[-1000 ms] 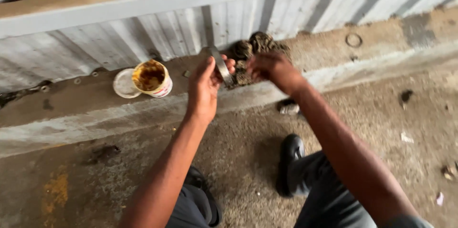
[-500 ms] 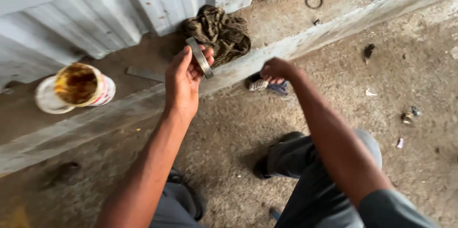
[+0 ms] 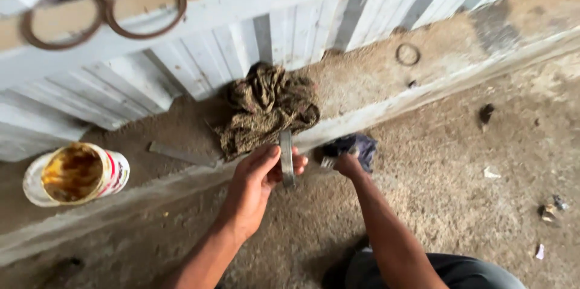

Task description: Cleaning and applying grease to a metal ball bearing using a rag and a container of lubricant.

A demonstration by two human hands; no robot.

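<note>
Gripping a metal ring (image 3: 286,157) edge-on in the left hand (image 3: 257,183), thumb and fingers closed round its rim, long axis upright, just below the rag (image 3: 266,107) on the ledge (image 3: 362,83). Reaching with the right hand (image 3: 347,165) to a dark blue scrap (image 3: 356,144) right of the rag; grip unclear, fingers hidden. Far left of the rag: white tub (image 3: 75,173), red-marked label, brown grease inside.
</note>
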